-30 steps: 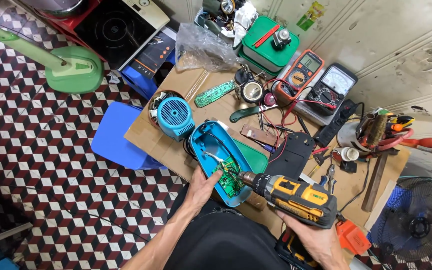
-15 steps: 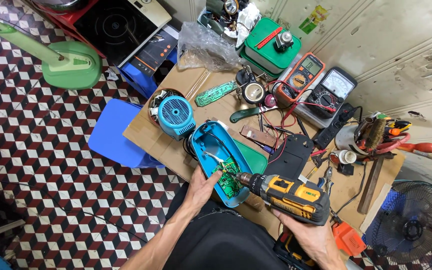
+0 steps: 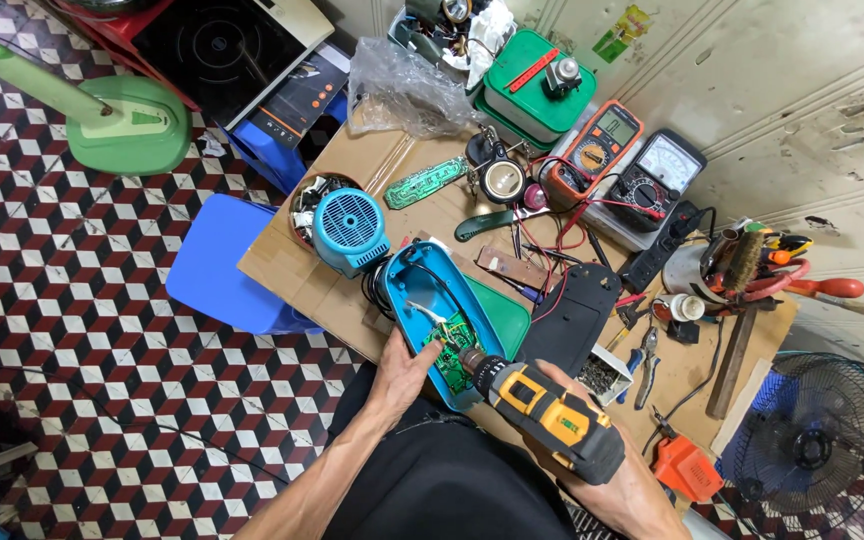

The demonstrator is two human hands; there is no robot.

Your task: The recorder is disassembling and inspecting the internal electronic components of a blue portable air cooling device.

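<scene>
The right hand [image 3: 620,478] is wrapped around the grip of a yellow and black cordless drill [image 3: 542,415], its bit tip pointed down at a green circuit board [image 3: 449,352]. The left hand [image 3: 404,370] lies flat, fingers spread, against the near edge of the open blue plastic housing [image 3: 422,300] that holds that board, steadying it on the cardboard-covered work surface [image 3: 297,270].

The step in hand appears to be driving or removing a screw on the board; the next move likely calls for a square, steady bit.

Wires inside the housing run close to the bit and could snag. Just beyond sits a round blue fan motor unit [image 3: 350,228]. Further out are an orange multimeter [image 3: 599,146], an analogue meter [image 3: 660,170], pliers [image 3: 644,355] and a black cover panel [image 3: 572,318].
</scene>
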